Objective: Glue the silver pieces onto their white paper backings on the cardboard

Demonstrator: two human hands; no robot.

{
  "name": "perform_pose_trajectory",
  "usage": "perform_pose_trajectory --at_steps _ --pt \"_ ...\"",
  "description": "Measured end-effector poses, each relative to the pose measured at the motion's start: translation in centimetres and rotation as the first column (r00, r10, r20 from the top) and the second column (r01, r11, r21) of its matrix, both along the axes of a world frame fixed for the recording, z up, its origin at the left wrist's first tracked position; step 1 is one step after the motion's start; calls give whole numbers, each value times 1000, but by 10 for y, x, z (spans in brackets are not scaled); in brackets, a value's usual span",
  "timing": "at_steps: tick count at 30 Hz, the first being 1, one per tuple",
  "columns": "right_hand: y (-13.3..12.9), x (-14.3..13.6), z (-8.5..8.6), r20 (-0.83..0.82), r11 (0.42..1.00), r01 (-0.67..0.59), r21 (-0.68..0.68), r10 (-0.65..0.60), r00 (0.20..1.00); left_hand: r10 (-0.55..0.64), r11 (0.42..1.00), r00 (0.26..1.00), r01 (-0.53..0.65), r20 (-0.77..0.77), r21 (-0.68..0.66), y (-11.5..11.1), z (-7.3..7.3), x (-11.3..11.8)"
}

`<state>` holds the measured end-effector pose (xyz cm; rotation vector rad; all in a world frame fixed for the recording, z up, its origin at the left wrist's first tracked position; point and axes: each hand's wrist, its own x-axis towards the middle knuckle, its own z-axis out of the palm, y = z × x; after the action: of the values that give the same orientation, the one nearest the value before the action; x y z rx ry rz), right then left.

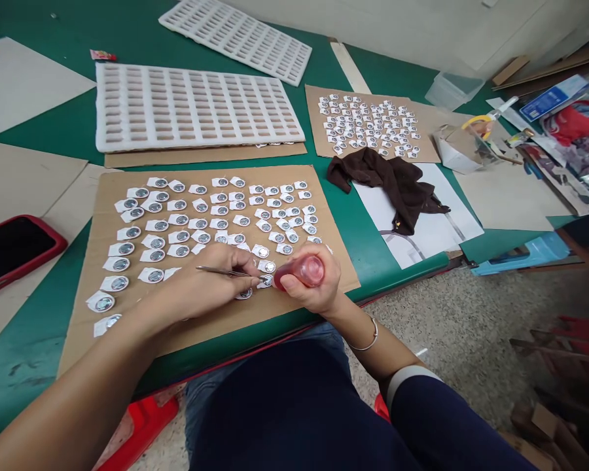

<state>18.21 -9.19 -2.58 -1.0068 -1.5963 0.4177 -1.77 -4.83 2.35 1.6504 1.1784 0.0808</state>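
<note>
A brown cardboard sheet [324,268] lies in front of me, covered with rows of small white pieces that each carry a shiny round disc [114,283]. My left hand [220,278] is closed on thin metal tweezers [216,269], whose tip is at a piece near the sheet's front edge. Wrapped round a reddish translucent bottle [307,270] is my right hand [319,281]. The bottle is tilted, its narrow end toward the tweezers' tip. The fingers partly cover the pieces beneath them.
White slotted trays [196,108] lie behind the sheet, with a second cardboard sheet of pieces [373,124] at the back right. A brown cloth [387,183] rests on white paper. A red-cased phone [14,252] is at the left; scissors [481,123] stand in a container at the right.
</note>
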Motion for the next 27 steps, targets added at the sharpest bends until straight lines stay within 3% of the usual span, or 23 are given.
perform_pose_trajectory --at_steps 27 --pt "2 0 3 12 1000 14 8 -14 1000 12 999 1000 -12 -12 29 0 0 -1"
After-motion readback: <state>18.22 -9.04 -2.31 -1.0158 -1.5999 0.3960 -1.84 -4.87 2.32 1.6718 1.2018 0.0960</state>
